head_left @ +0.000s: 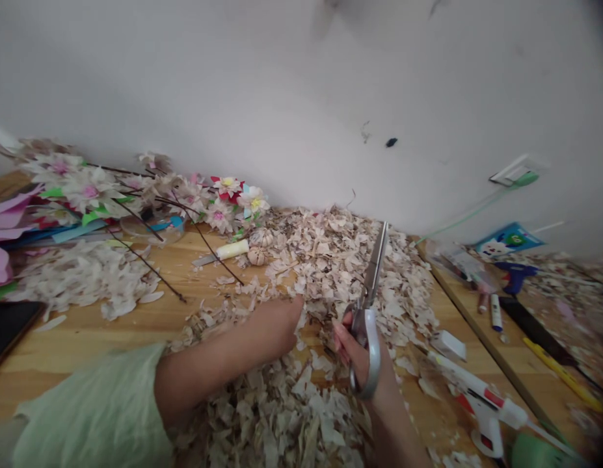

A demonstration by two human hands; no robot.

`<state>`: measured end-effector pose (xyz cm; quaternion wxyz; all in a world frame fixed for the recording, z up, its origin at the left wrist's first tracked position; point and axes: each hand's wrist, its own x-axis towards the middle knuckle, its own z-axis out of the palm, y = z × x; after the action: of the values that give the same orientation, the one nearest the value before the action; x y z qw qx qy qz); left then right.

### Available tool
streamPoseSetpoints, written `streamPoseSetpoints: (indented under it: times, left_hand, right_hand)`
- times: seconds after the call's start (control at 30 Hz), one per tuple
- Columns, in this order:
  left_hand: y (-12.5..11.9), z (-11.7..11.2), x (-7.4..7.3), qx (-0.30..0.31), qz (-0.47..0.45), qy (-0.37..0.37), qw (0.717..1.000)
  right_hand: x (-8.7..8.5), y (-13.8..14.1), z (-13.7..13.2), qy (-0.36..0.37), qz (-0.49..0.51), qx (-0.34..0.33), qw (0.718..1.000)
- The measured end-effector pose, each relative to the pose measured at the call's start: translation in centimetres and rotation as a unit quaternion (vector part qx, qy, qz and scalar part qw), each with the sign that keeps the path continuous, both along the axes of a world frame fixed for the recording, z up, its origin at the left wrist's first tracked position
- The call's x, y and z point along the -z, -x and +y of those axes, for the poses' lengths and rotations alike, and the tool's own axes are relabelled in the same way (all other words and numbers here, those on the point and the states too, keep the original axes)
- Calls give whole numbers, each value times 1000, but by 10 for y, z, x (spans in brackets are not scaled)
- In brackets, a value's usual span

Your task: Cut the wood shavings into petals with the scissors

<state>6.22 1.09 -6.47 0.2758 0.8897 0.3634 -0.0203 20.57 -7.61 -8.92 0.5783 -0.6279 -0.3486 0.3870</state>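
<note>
My right hand (364, 364) grips a pair of grey-handled scissors (370, 292), blades together and pointing up toward the wall. My left hand (276, 322) reaches into a big heap of pale dried husk scraps (330, 260) on the wooden table (86, 331); its fingers are buried in the scraps and hidden. A pale green sleeve (96, 416) covers my left upper arm.
Paper flowers on dark stems (135, 195) lie at the back left beside coloured paper sheets (8, 227). A utility knife (223, 252) lies near them. A white glue gun (481, 403) sits at the right. Pens, a blue glue gun (513, 273) and a wall socket (516, 170) are further right.
</note>
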Motion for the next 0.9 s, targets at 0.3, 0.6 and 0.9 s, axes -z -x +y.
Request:
streamPoseSetpoints:
  times: [0.3, 0.6, 0.9]
  left_hand:
    - [-1, 4, 14, -11, 12, -26, 1000]
    - [0, -8, -3, -3, 19, -43, 999]
    - [-25, -31, 11, 107, -23, -14, 994]
  right_hand:
    - [8, -1, -5, 30, -26, 9, 999]
    - [3, -14, -10, 86, -124, 9, 989]
    - [4, -26, -11, 50, -44, 67, 996]
